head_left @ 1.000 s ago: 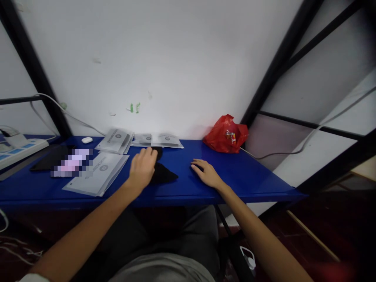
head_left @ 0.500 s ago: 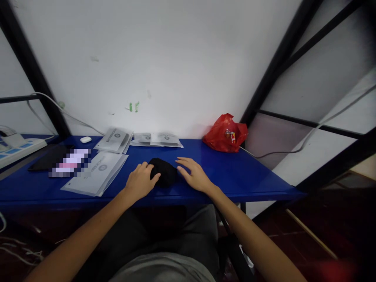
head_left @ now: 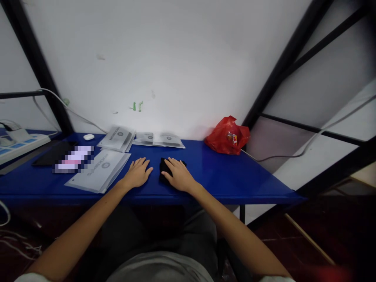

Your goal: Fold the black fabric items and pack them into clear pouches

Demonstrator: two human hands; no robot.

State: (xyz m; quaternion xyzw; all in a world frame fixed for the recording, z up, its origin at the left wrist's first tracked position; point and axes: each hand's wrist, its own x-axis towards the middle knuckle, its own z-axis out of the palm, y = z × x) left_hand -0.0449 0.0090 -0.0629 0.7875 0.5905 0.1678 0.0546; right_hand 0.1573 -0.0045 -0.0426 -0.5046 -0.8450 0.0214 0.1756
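Observation:
A small folded black cloth point(head_left: 164, 167) lies near the front edge of the blue table point(head_left: 223, 176); what kind of cloth it is, I cannot tell. My right hand point(head_left: 178, 174) rests flat on top of it, fingers stretched out, covering most of it. To the left, my left hand point(head_left: 136, 173) lies palm down on the table with its fingers spread and nothing in them. A printed translucent zip bag point(head_left: 98, 170) is close beside my left hand.
More zip bags point(head_left: 117, 138) and flat packets point(head_left: 160, 139) lie along the wall. A red plastic bag point(head_left: 226, 137) stands back right. At left are a blurred-out phone point(head_left: 72, 159), a black flat object point(head_left: 51, 153), a white earbud case point(head_left: 88, 137) and a power strip point(head_left: 26, 145).
My left hand has let go of the black cloth and moved left onto the table. My right hand has moved left onto the cloth, which now looks flatter.

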